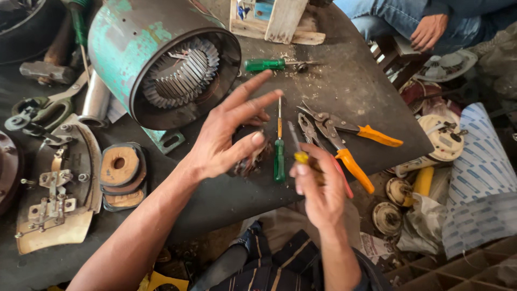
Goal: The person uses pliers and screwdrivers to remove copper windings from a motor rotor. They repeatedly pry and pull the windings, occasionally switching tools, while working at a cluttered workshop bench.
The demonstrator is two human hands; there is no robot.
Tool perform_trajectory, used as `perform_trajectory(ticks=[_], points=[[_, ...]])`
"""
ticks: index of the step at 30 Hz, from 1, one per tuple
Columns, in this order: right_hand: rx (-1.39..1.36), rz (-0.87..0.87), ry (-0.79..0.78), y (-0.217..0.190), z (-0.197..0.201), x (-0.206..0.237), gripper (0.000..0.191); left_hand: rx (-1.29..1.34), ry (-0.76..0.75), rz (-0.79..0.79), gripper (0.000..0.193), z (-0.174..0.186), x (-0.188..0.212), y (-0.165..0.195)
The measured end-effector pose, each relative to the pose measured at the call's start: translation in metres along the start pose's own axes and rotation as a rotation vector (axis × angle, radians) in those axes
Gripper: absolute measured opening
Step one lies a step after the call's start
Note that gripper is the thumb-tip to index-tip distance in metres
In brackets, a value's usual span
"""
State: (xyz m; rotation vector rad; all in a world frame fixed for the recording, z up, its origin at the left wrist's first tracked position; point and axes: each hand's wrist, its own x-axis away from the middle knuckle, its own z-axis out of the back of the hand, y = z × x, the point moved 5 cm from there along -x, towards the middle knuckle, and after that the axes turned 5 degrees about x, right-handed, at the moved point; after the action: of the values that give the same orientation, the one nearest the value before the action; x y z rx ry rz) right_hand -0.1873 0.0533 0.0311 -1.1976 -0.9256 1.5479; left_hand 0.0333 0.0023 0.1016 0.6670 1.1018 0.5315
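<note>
A yellow-handled screwdriver [299, 151] is gripped in the closed right hand [318, 186], its shaft pointing up and away. A small dark bundle [250, 161] is pinched between thumb and fingers of the left hand [229, 134], two fingers extended. Just beyond the grip lie a green screwdriver [279, 153] and orange-handled snips [344, 143]; a green motor housing [161, 59] stands farther left.
</note>
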Motion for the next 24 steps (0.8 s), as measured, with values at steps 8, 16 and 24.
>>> perform_trajectory(ticks=[8, 16, 24], points=[[0.632, 0.031, 0.02, -0.007, 0.029, 0.047, 0.03, -0.352, -0.037, 0.137, 0.05, -0.019, 0.001, -0.01], [0.519, 0.042, -0.093, -0.01, 0.001, 0.052, 0.031, -0.219, -0.068, 0.3, 0.045, 0.002, 0.0, -0.028], [0.587, 0.191, 0.017, -0.02, -0.006, 0.04, 0.034, 0.024, -0.101, 0.224, 0.042, 0.005, 0.002, -0.029]])
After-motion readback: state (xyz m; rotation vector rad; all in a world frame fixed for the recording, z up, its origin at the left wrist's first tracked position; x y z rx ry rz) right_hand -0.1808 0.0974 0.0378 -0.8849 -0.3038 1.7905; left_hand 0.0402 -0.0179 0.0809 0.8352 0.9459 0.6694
